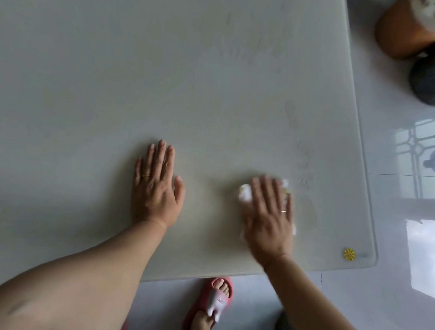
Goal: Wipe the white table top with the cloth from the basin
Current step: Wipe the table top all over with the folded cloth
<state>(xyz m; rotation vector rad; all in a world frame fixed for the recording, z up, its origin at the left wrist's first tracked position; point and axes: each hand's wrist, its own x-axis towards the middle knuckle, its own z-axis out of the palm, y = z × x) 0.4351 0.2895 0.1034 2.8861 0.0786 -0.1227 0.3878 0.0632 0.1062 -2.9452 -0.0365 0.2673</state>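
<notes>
The wiping step itself is in hand: low and right of centre in the frame, the right hand (269,216) lies flat on the cloth (245,192), fingers straight and a little spread, pressing down on it rather than curling round it. The cloth is a small white wad almost wholly covered by the palm, with bits showing by the fingertips and along the outer edge of the hand. Both hand and cloth are blurred, which reads as a stroke under way. The left hand (156,186), at lower centre, rests palm down on the white table top (114,63) with fingers straight and close together, holding nothing; it looks like a brace for leaning in. Faint streaks show just above the right hand and again in the upper middle of the frame, which may be damp trails or marks not yet cleared; it cannot be told which. The cloth sits near the table's lower right corner, where a yellow flower sticker (349,254) lies. The basin is out of view. By my judgement the next move calls for keeping the palm flat and sweeping outward, toward the wide untouched-looking stretch at upper left, shifting the bracing hand out of the path
</notes>
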